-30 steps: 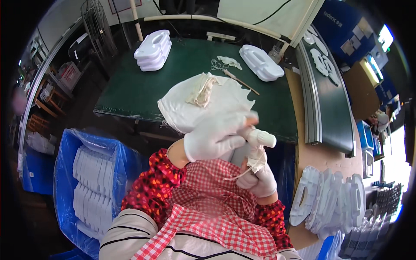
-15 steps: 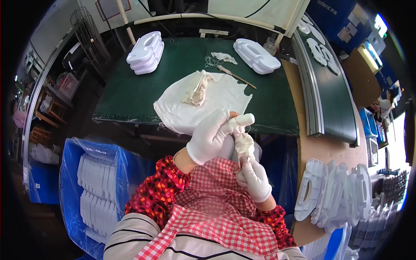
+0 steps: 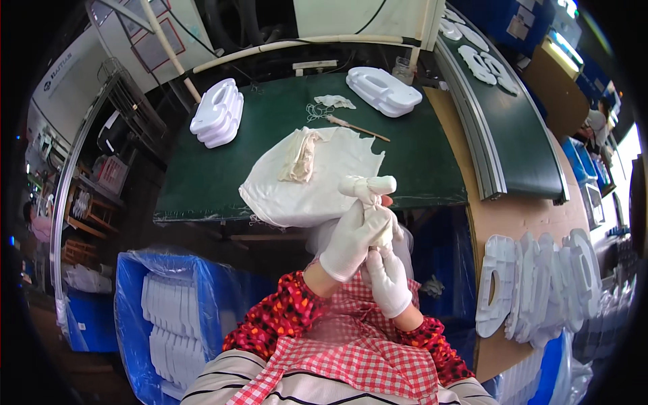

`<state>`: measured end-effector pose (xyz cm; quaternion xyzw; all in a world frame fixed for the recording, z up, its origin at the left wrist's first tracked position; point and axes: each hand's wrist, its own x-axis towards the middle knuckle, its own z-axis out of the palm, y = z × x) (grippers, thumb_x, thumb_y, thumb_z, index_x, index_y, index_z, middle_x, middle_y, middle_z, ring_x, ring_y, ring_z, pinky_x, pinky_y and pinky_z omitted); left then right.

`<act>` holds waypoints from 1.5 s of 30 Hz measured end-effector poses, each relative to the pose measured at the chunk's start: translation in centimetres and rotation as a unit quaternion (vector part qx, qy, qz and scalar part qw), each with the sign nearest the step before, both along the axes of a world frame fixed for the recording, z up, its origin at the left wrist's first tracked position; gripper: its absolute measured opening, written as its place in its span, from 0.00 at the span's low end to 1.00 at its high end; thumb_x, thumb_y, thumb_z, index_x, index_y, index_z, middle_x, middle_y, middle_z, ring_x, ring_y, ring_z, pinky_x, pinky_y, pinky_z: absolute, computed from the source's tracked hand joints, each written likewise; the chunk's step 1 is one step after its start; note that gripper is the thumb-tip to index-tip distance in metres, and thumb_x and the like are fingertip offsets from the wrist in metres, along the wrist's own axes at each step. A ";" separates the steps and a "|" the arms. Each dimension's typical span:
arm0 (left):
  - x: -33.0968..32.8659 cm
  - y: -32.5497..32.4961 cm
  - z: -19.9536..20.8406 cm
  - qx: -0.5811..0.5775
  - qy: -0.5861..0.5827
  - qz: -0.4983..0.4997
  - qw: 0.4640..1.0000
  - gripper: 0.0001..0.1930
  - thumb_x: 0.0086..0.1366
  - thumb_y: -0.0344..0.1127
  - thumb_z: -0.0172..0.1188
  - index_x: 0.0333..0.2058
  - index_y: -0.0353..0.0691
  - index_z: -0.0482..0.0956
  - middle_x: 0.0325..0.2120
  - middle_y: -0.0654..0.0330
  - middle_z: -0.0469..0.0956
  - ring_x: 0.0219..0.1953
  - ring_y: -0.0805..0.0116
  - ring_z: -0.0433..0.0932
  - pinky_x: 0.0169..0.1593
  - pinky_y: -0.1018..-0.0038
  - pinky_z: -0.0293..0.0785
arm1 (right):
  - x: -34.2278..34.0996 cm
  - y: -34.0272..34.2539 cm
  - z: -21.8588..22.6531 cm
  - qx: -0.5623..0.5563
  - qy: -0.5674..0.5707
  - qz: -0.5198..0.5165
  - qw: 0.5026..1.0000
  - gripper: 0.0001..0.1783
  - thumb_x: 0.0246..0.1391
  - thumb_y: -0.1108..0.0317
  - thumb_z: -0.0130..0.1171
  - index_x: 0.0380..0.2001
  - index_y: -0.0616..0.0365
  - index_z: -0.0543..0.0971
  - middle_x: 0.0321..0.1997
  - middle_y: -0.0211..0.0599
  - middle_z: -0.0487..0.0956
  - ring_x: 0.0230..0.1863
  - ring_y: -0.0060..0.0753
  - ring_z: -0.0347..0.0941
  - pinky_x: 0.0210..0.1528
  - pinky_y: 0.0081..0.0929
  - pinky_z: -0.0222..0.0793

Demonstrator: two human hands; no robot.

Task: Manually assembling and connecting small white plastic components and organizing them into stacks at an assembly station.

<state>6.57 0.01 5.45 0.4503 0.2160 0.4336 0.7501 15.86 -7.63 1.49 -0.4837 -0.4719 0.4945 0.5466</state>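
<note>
Both my hands wear white gloves and meet in front of my red-checked apron. Between them stands a T-shaped, mallet-like tool wrapped in white cloth (image 3: 368,185), its crosspiece uppermost. My left hand (image 3: 354,239) is closed around the wrapped shaft just below the crosspiece. Lower down, my right hand (image 3: 390,283) pinches the lower part of the wrapping, with its fingertips close to the left hand. Past the hands, a large white cloth (image 3: 337,165) lies spread on the green table, and a crumpled cream cloth (image 3: 299,158) rests on it.
Stacked white plastic parts stand at the table's left (image 3: 218,115) and right back (image 3: 385,92). A thin wooden stick (image 3: 364,129) lies near tangled string (image 3: 316,112). A blue lined bin (image 3: 128,304) holds white parts at left. More white parts (image 3: 496,283) stand on cardboard beside the conveyor (image 3: 506,128).
My left hand has slid from the tool's head down onto its shaft, baring the crosspiece. The tool now stands more upright, with both hands closer together. The whole view has shifted slightly.
</note>
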 end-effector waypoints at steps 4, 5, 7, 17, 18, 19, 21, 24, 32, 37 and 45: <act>-0.6 -0.2 -0.9 0.104 0.081 -0.023 0.991 0.17 0.69 0.34 0.47 0.53 0.31 0.66 0.35 0.59 0.74 0.35 0.73 0.74 0.42 0.78 0.69 | 0.6 0.8 0.6 0.002 0.007 -0.051 0.999 0.13 0.66 0.60 0.43 0.31 0.57 0.69 0.17 0.18 0.63 0.15 0.10 0.54 0.17 0.13 0.48; -0.8 -0.1 -1.4 0.127 0.090 -0.038 0.987 0.17 0.69 0.33 0.48 0.52 0.32 0.67 0.37 0.59 0.75 0.37 0.72 0.75 0.44 0.77 0.70 | 1.2 1.0 0.6 -0.021 0.040 -0.048 0.998 0.13 0.66 0.60 0.44 0.31 0.57 0.70 0.17 0.17 0.62 0.14 0.09 0.54 0.16 0.12 0.48; -1.6 0.0 -1.7 0.200 0.167 -0.010 0.965 0.15 0.67 0.33 0.50 0.50 0.32 0.70 0.40 0.59 0.76 0.41 0.72 0.75 0.45 0.77 0.70 | 1.9 1.2 1.6 -0.055 0.057 -0.054 0.995 0.12 0.65 0.62 0.43 0.30 0.57 0.69 0.17 0.17 0.62 0.14 0.09 0.54 0.15 0.12 0.47; 0.7 -0.6 1.2 0.297 0.388 0.212 0.847 0.15 0.54 0.38 0.67 0.33 0.34 0.74 0.25 0.55 0.75 0.28 0.59 0.76 0.34 0.71 0.72 | 1.2 2.0 1.2 0.092 -0.217 -0.153 0.960 0.27 0.60 0.68 0.45 0.62 0.56 0.57 0.45 0.60 0.74 0.35 0.62 0.75 0.33 0.48 0.70; 0.5 -0.4 0.9 0.301 0.390 0.208 0.845 0.15 0.54 0.38 0.67 0.33 0.34 0.74 0.25 0.55 0.75 0.28 0.59 0.76 0.34 0.71 0.72 | 1.2 1.9 2.0 0.005 -0.250 -0.138 0.958 0.24 0.59 0.71 0.45 0.59 0.59 0.61 0.45 0.57 0.75 0.39 0.54 0.76 0.39 0.39 0.70; 0.2 -0.3 0.5 0.403 0.376 0.211 0.807 0.11 0.53 0.34 0.65 0.31 0.35 0.74 0.24 0.54 0.74 0.27 0.56 0.74 0.32 0.68 0.71 | 1.4 2.0 2.5 -0.083 -0.281 -0.121 0.949 0.21 0.59 0.75 0.45 0.57 0.62 0.65 0.44 0.55 0.76 0.43 0.47 0.77 0.45 0.31 0.71; 0.1 -0.5 0.5 0.505 0.352 0.197 0.763 0.08 0.52 0.30 0.64 0.28 0.36 0.73 0.22 0.54 0.72 0.26 0.53 0.73 0.30 0.65 0.70 | 1.8 2.3 1.7 -0.006 -0.217 -0.142 0.966 0.23 0.59 0.77 0.45 0.59 0.61 0.64 0.51 0.55 0.74 0.50 0.43 0.74 0.51 0.29 0.68; 0.0 -0.5 1.0 0.579 0.354 0.171 0.714 0.08 0.49 0.26 0.62 0.29 0.38 0.74 0.21 0.57 0.70 0.26 0.55 0.72 0.30 0.63 0.69 | 1.3 2.8 0.8 0.032 -0.214 -0.188 0.958 0.20 0.59 0.77 0.46 0.56 0.63 0.66 0.47 0.54 0.76 0.48 0.44 0.76 0.49 0.29 0.69; -0.2 -0.4 1.2 0.634 0.356 0.311 0.612 0.09 0.43 0.24 0.65 0.25 0.37 0.75 0.26 0.60 0.73 0.31 0.57 0.74 0.34 0.66 0.71 | 2.2 3.1 1.8 0.059 -0.257 -0.254 0.931 0.15 0.60 0.64 0.52 0.44 0.59 0.63 0.25 0.54 0.77 0.28 0.59 0.75 0.25 0.45 0.68; -0.1 -1.3 0.9 0.480 0.354 0.246 0.764 0.09 0.44 0.26 0.67 0.23 0.37 0.74 0.24 0.58 0.73 0.26 0.58 0.73 0.31 0.68 0.71 | 2.5 3.0 1.5 0.095 -0.215 -0.292 0.927 0.20 0.60 0.66 0.51 0.52 0.59 0.62 0.28 0.54 0.78 0.30 0.55 0.78 0.28 0.40 0.72; -2.8 -2.5 2.5 0.373 0.325 0.344 0.798 0.08 0.51 0.23 0.64 0.23 0.37 0.73 0.25 0.54 0.76 0.24 0.65 0.74 0.30 0.73 0.70 | 3.7 2.4 1.5 0.170 -0.292 -0.325 0.883 0.16 0.59 0.71 0.52 0.49 0.66 0.67 0.32 0.50 0.79 0.32 0.47 0.80 0.30 0.30 0.73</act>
